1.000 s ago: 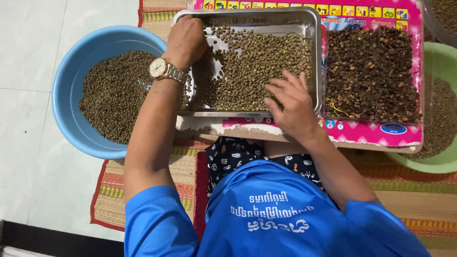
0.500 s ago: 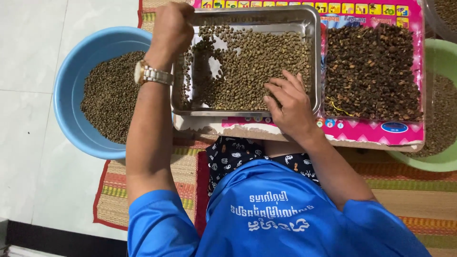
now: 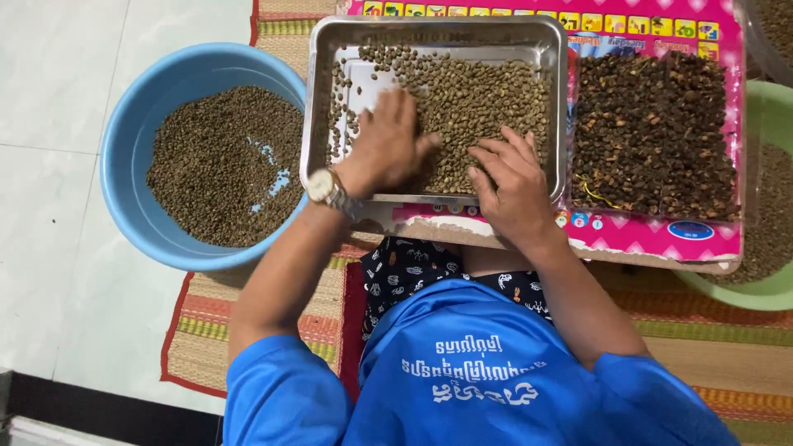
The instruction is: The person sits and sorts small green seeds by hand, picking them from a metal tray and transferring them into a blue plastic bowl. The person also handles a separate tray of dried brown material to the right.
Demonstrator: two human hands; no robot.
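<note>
Beans (image 3: 487,99) in steel tray (image 3: 438,33), woven mat (image 3: 248,322), tiled floor (image 3: 58,91).

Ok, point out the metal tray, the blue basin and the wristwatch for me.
metal tray (image 3: 330,91): head view, on its bare left wall.
blue basin (image 3: 124,177): head view, on its inner left wall.
wristwatch (image 3: 324,187): head view, on its round face, left wrist.

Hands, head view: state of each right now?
Left hand: open, palm down on the beans in the metal tray, holding nothing.
Right hand: open, fingers spread on the beans, holding nothing.
</note>
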